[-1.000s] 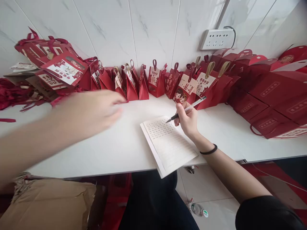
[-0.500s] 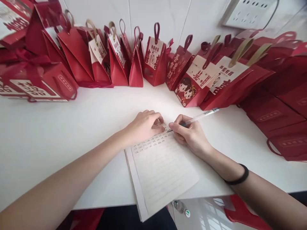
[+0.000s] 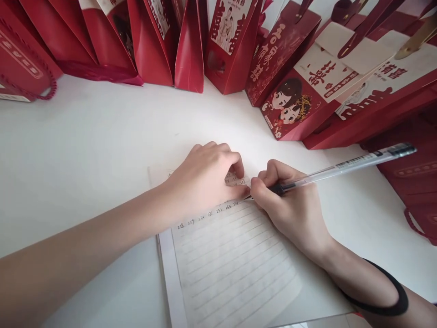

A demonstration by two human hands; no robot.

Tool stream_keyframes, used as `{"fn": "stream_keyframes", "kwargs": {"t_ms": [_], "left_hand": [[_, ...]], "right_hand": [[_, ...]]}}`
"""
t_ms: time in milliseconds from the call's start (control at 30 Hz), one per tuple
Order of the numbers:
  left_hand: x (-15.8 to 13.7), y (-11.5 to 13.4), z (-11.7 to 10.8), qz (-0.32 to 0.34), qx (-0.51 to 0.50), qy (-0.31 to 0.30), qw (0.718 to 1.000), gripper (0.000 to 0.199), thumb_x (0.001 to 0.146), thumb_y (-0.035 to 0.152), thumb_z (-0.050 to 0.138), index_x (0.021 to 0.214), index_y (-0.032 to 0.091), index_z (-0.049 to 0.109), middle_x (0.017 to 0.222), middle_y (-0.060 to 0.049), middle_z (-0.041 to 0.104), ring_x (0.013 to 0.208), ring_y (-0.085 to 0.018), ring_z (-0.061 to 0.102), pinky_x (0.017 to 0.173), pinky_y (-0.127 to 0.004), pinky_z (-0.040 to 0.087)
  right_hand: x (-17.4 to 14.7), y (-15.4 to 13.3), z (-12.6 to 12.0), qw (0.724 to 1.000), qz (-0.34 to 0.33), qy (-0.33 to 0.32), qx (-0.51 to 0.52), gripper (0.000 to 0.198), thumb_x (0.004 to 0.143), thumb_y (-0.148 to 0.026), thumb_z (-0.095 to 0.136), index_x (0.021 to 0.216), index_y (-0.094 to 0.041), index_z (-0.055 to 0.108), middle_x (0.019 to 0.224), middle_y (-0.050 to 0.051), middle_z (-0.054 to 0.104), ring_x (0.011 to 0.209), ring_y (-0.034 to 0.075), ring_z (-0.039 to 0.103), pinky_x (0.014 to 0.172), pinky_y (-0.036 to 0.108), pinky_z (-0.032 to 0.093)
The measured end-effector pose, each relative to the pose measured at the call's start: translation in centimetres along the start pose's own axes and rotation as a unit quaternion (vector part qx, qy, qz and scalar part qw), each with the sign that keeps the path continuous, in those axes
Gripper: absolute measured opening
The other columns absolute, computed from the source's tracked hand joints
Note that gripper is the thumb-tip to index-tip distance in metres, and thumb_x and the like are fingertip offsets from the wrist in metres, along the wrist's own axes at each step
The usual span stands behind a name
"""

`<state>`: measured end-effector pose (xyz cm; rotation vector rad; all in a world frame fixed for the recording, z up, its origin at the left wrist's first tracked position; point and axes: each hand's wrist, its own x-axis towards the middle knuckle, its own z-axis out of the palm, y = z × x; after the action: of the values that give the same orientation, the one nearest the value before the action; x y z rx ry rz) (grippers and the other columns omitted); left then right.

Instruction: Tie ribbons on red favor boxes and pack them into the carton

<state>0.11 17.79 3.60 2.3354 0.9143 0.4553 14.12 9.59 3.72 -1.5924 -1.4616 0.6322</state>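
Note:
A lined notebook (image 3: 232, 264) lies on the white table, with rows of handwritten numbers across its upper part. My left hand (image 3: 208, 175) rests on the page's upper part, palm down; its fingers are bent, and thumb and forefinger stand apart with only paper between them. It covers part of the writing. On the page's right side, my right hand (image 3: 290, 200) is closed round a clear pen (image 3: 344, 166) with a black grip. The pen's tip points at the page close to my left thumb, at the right end of the number rows. A black band circles my right wrist.
Along the back of the white table (image 3: 85, 136) stand several red gift boxes (image 3: 189, 54) with ribbon handles. One box with two cartoon figures (image 3: 295, 107) stands beyond my right hand. Larger dark red boxes (image 3: 409, 182) fill the right edge.
The view has come closer and lower, so the notebook, hands and boxes look larger. Both hands stay on the page, the right still holding the pen.

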Motion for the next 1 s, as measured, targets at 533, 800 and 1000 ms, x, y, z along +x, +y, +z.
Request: {"fn": "stream_keyframes", "kwargs": {"t_ms": [533, 800, 1000], "left_hand": [[0.02, 0.0, 0.21, -0.002, 0.01, 0.006, 1.0, 0.018, 0.072, 0.038, 0.06, 0.072, 0.02, 0.062, 0.081, 0.0, 0.058, 0.092, -0.022, 0.054, 0.086, -0.039, 0.041], [0.02, 0.09, 0.11, -0.002, -0.006, 0.001, 1.0, 0.014, 0.071, 0.034, 0.063, 0.07, 0.02, 0.061, 0.079, 0.0, 0.057, 0.093, -0.023, 0.054, 0.086, -0.039, 0.04], [-0.07, 0.07, 0.16, 0.001, -0.028, 0.004, 1.0, 0.014, 0.072, 0.033, 0.062, 0.069, 0.02, 0.059, 0.078, -0.001, 0.057, 0.094, -0.024, 0.053, 0.086, -0.04, 0.039]], "right_hand": [[-0.04, -0.37, -0.07, 0.996, -0.032, 0.006, -0.077, 0.029, 0.074, -0.013, 0.053, 0.054, -0.019, 0.034, 0.051, -0.004, 0.033, 0.047, 0.009, 0.031, 0.041, 0.021, 0.025], [-0.03, -0.34, -0.14, 0.997, -0.022, 0.007, -0.069, 0.029, 0.074, -0.012, 0.052, 0.054, -0.019, 0.032, 0.051, -0.004, 0.032, 0.047, 0.008, 0.029, 0.04, 0.021, 0.023], [-0.04, -0.41, -0.07, 0.998, -0.02, 0.003, -0.057, 0.029, 0.075, -0.011, 0.051, 0.054, -0.019, 0.032, 0.051, -0.004, 0.032, 0.047, 0.009, 0.029, 0.041, 0.021, 0.024]]}}
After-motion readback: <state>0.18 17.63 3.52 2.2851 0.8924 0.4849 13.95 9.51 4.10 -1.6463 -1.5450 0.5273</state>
